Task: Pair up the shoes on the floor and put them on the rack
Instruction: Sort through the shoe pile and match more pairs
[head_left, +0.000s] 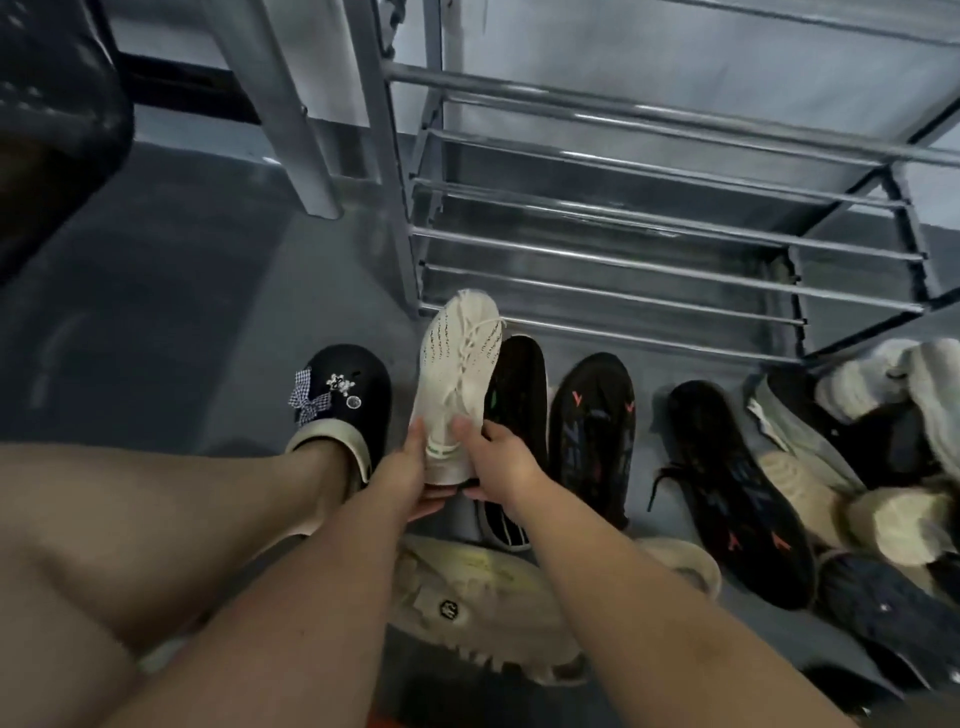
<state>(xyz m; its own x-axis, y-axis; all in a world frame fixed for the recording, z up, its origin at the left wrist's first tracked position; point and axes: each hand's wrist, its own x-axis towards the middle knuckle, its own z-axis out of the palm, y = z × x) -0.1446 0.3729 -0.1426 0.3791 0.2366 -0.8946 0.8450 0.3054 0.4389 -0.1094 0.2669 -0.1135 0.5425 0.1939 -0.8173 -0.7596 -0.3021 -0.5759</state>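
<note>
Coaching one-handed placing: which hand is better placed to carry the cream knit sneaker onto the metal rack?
Right, probably. The rack lies ahead and to the right, the right hand grips the cream knit sneaker on that side, and the left hand holds the far edge.

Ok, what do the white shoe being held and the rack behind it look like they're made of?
White shoe: seemingly a soft knit fabric, matte, with a fine woven texture, dotted dark stripes and cord laces; both hands grip its heel end. Rack: looks like metal, smooth silvery tubes with bright glints along them; chrome or polished steel, can't tell which.
</note>
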